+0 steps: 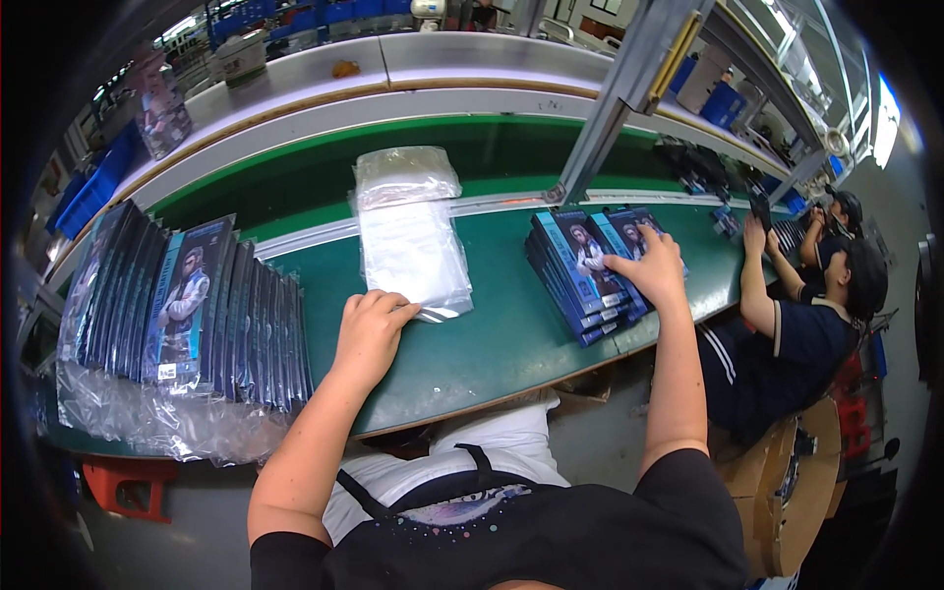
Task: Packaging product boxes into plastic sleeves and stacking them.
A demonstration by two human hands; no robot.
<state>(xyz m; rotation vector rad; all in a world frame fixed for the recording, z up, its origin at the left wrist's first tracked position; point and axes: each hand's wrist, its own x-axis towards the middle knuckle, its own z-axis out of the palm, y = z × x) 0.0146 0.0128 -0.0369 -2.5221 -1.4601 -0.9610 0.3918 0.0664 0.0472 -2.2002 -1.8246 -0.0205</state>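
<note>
My left hand point(372, 339) is at the near edge of a pile of clear plastic bags point(413, 246), its fingers bent and closed on the bag edge. To the right, my right hand point(653, 270) reaches over two side-by-side stacks of flat dark-blue boxes with a printed figure. Its thumb and fingers are set across the top box of the right stack point(621, 231), gripping it; the palm hides part of that box. The left stack point(580, 261) leans a little beside it. Far left, a long row of bagged boxes point(182, 305) stands upright on edge.
The green worktable point(511, 344) runs rightward to co-workers point(806, 305) seated along it. A metal post point(615, 108) rises behind the box stacks. Beyond lies a green conveyor belt point(305, 162) under a long shelf point(472, 64). A cardboard carton point(787, 492) stands at lower right, a red stool point(128, 487) at lower left.
</note>
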